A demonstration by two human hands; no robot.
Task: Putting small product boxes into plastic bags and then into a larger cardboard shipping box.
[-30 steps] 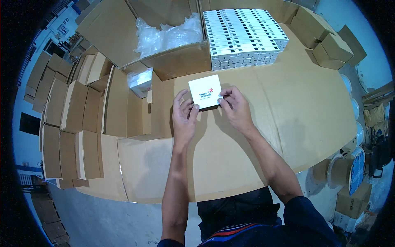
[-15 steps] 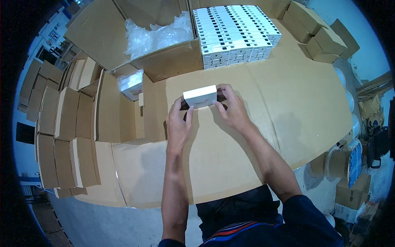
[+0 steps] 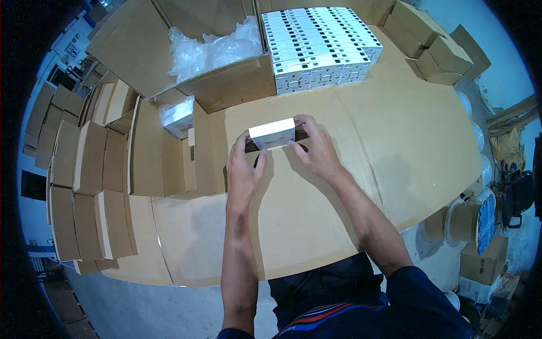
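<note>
A small white box [image 3: 272,133] sits between my two hands above the cardboard-covered table [image 3: 406,141]. My left hand [image 3: 244,169] grips its left end, thumb on the near side. On the box's right end, my right hand [image 3: 316,150] has its fingers curled over the top edge. A dark part shows under the box at both ends; what it is I cannot tell.
A block of stacked white boxes [image 3: 322,45] stands at the back. An open carton with clear plastic film [image 3: 212,48] is back left. A plastic-wrapped packet [image 3: 178,116] lies left of my hands. Flat brown cartons [image 3: 84,169] line the left; closed brown boxes [image 3: 435,51] back right.
The white box was held with its flat face up; it has been tipped forward and lowered, so its narrow side faces me. Both hands stayed on it.
</note>
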